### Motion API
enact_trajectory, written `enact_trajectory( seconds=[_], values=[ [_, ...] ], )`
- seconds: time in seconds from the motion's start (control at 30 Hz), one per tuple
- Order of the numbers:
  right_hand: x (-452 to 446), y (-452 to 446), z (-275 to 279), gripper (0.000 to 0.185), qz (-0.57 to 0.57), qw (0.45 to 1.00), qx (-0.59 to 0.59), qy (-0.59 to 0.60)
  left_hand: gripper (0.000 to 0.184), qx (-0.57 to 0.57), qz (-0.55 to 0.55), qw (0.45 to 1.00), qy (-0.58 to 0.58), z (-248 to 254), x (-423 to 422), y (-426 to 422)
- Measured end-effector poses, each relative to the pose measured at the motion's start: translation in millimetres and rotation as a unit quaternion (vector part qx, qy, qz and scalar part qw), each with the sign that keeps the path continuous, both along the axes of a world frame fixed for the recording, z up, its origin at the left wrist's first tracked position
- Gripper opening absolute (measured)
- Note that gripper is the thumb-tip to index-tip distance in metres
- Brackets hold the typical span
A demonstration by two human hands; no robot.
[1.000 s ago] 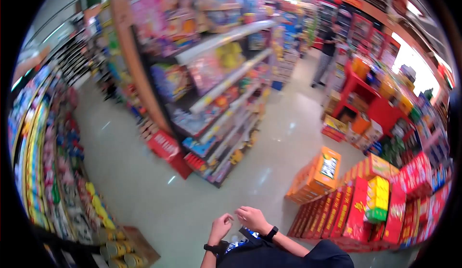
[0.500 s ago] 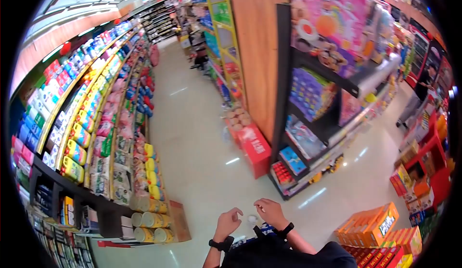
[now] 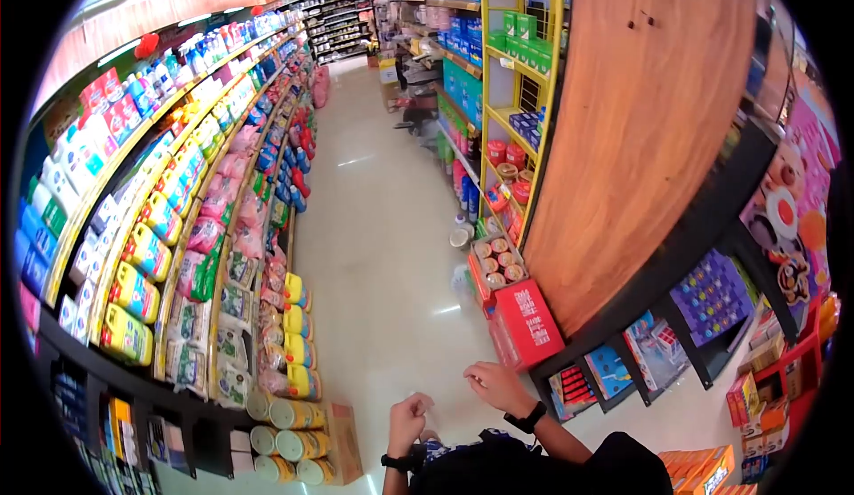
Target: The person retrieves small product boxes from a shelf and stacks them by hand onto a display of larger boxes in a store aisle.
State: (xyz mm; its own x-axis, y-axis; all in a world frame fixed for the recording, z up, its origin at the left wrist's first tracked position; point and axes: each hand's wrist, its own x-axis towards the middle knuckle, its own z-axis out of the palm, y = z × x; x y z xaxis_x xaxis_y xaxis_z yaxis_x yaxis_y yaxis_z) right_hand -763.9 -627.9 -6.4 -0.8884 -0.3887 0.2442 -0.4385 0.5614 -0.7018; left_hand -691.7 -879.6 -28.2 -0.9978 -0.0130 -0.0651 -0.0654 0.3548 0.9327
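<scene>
My left hand (image 3: 407, 420) is low in the middle of the view, fingers curled, with a dark band on its wrist. To its right and a little higher, my right hand (image 3: 500, 386) has bent fingers and a black wristband. Whether either hand holds something small is hard to tell; a faint clear shape shows by the left fingertips. The hands are apart, above the floor (image 3: 391, 299). Nearest to my right hand is a red box (image 3: 527, 324) beside the wooden shelf end (image 3: 636, 121).
Shelves of bottles and packets (image 3: 178, 219) line the left side, with yellow-labelled cans (image 3: 298, 446) at their end. A yellow rack (image 3: 520, 64) stands along the aisle's right side. Toy shelves (image 3: 712, 295) are at right, orange boxes (image 3: 698, 470) at bottom right.
The view has swung left, from the toy shelves and red boxes to the aisle. Both hands stay low in front of my body, my right hand slightly higher. The other person is out of view.
</scene>
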Motion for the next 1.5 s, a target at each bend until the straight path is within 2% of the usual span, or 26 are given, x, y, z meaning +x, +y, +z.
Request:
enact_trajectory(
  seconds=[0.13,0.17,0.27,0.33,0.43,0.53,0.6,0.67,0.7,0.83,0.93,1.07,1.17,1.2,1.23,1.27,1.3,1.4,1.47,1.5],
  values=[
    [-73.1,-40.6,21.2,0.014,-0.022,0.998,0.049,-0.021,0.042,-0.021,-0.032,0.998,0.041,24.5,-98.0,-54.2],
    [-87.1,-51.7,26.1,0.014,-0.028,0.999,0.037,-0.017,0.037,0.009,-0.03,0.998,0.045,33.0,-123.0,-66.2],
    [-142.4,-71.0,62.5,0.016,-0.061,0.998,0.019,0.002,0.032,-0.028,-0.029,0.995,0.095,51.8,-195.6,-92.5],
    [-170.4,-75.3,73.0,0.017,-0.091,0.995,0.034,-0.006,0.03,-0.021,-0.046,0.996,0.08,44.4,-242.9,-105.2],
    [-214.1,-78.4,78.6,0.019,-0.148,0.989,-0.019,-0.013,0.028,-0.006,-0.086,0.993,0.077,37.3,-310.3,-112.9],
    [-272.2,-65.9,57.7,0.019,-0.207,0.978,0.032,-0.016,0.027,-0.003,-0.124,0.988,0.087,33.0,-379.6,-98.5],
    [-321.3,-52.5,37.3,0.013,-0.236,0.972,0.02,0.012,0.026,0.015,-0.136,0.986,0.095,31.9,-428.2,-83.1],
    [-371.7,-38.9,30.6,0.012,-0.259,0.965,0.045,0.017,0.025,-0.016,-0.146,0.984,0.105,31.0,-476.5,-70.3],
    [-399.1,-32.3,36.0,0.011,-0.256,0.966,0.006,0.045,0.025,-0.023,-0.152,0.982,0.108,42.3,-503.6,-58.9],
    [-500.9,-3.9,74.8,0.013,-0.276,0.955,0.01,0.112,0.022,-0.026,-0.183,0.977,0.11,66.9,-612.0,-26.4],
    [-560.7,10.7,119.6,0.012,-0.308,0.939,-0.025,0.152,0.019,0.005,-0.201,0.973,0.116,87.6,-683.1,0.8],
    [-616.2,28.5,147.6,0.014,-0.349,0.921,-0.03,0.17,0.018,0.05,-0.254,0.955,0.145,97.0,-778.5,36.7],
    [-660.7,45.6,157.9,0.015,-0.381,0.899,-0.018,0.216,0.023,0.056,-0.304,0.93,0.197,110.6,-861.8,70.5],
    [-675.2,49.4,164.2,0.015,-0.395,0.896,-0.037,0.198,0.024,0.053,-0.322,0.921,0.214,116.2,-890.9,81.6],
    [-691.3,53.9,175.1,0.015,-0.41,0.892,-0.054,0.182,0.027,0.061,-0.342,0.921,0.177,139.5,-914.5,92.1],
    [-708.7,58.1,185.2,0.015,-0.428,0.885,-0.074,0.167,0.029,0.082,-0.348,0.907,0.223,143.4,-947.7,105.9],
    [-729.0,63.0,192.4,0.018,-0.422,0.877,-0.079,0.216,0.032,0.097,-0.358,0.901,0.226,156.7,-977.5,120.4],
    [-789.7,78.1,220.1,0.024,-0.459,0.87,-0.043,0.177,0.046,0.139,-0.378,0.89,0.215,198.6,-1049.7,161.5],
    [-828.4,83.8,238.2,0.027,-0.461,0.859,-0.044,0.217,0.059,0.086,-0.32,0.846,0.418,235.4,-1082.9,190.3],
    [-846.7,86.2,246.1,0.029,-0.461,0.854,-0.044,0.237,0.064,0.14,-0.336,0.835,0.412,237.8,-1107.3,208.1]
  ],
)
